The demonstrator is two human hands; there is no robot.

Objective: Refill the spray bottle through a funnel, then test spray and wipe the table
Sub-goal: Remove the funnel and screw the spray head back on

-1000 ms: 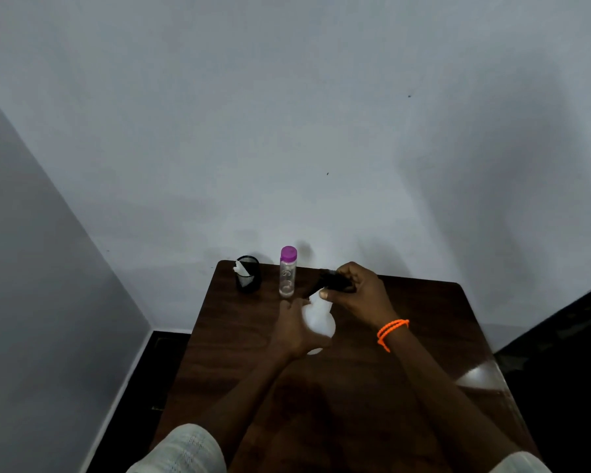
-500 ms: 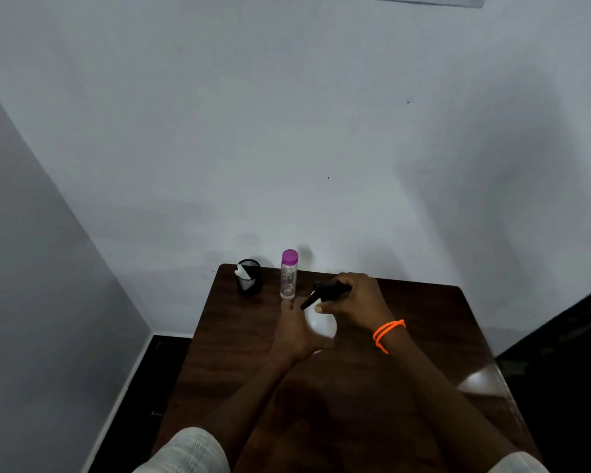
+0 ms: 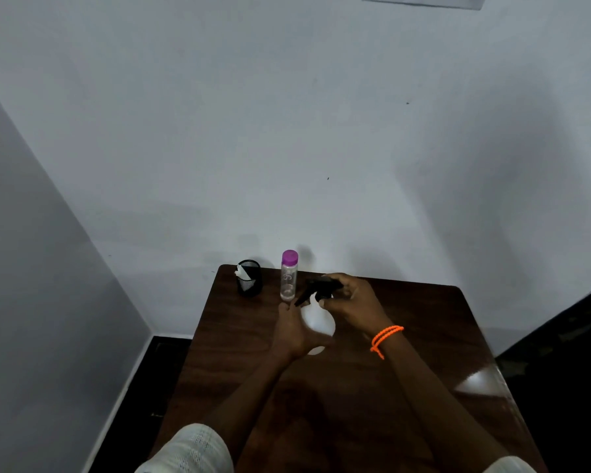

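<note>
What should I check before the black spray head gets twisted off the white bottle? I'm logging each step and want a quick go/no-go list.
1. Left hand grips the white spray bottle body: ok.
2. Right hand grips the black spray head: ok.
3. Bottle stands upright on the table: cannot tell, hands hide its base.
4. Purple-capped bottle stands close behind the hands, apart from them: ok, but mind the elbow room.
5. Purple cap still on: ok for now.
6. Funnel ready: cannot tell; something white sits in the black mesh cup.
</note>
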